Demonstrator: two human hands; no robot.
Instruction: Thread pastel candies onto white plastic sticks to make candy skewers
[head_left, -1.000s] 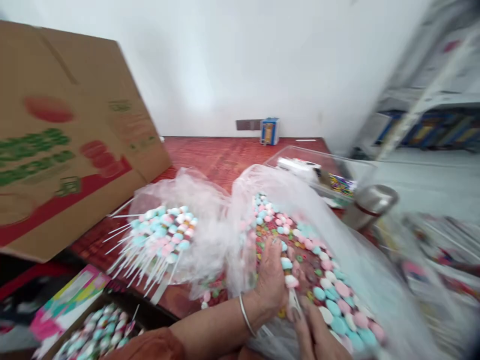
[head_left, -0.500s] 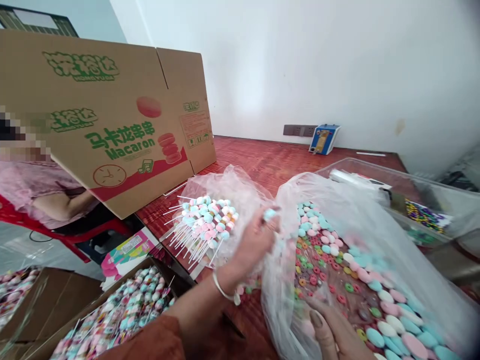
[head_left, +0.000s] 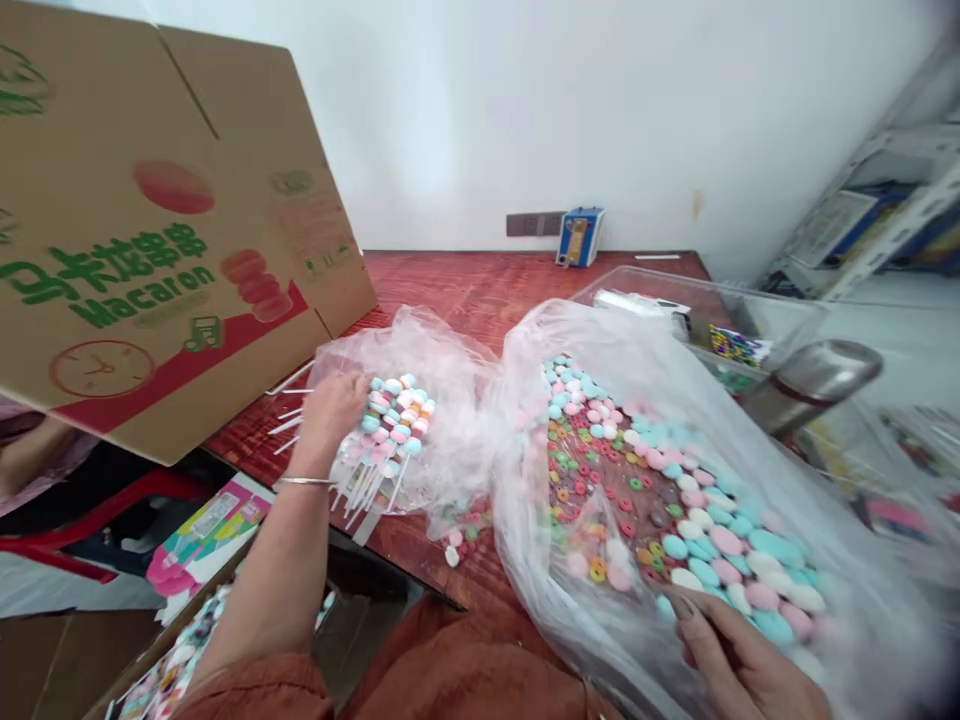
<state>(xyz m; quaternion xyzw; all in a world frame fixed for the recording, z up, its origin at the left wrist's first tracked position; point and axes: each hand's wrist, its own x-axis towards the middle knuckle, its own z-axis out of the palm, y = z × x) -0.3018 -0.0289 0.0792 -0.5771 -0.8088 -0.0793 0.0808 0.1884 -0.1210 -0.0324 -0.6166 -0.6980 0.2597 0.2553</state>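
Note:
My left hand (head_left: 339,408) is at the left edge of a pile of marshmallow skewers (head_left: 397,410). Its fingers are curled in, and what they hold is hidden. The skewers have pastel blue, pink and white sweets and white sticks, and lie on a clear plastic bag (head_left: 457,375). At the lower right, my right hand (head_left: 742,650) pinches a light blue marshmallow (head_left: 666,607) between thumb and finger. Beneath it a large clear bag (head_left: 525,540) lies open, with loose marshmallows (head_left: 726,541) and small coloured candy rings (head_left: 626,505) in it.
A big cardboard carton (head_left: 247,230) stands on the left. A clear plastic bin (head_left: 780,312) and a metal flask (head_left: 817,385) are at the right. A blue device (head_left: 580,237) sits by the wall. Below the table edge, a box (head_left: 161,650) holds wrapped skewers. Another person's arm (head_left: 34,452) shows far left.
My left hand, with a pale blue sweet in it earlier, has moved left from the large bag to the skewer pile. My right hand has shifted slightly right. The view has turned right.

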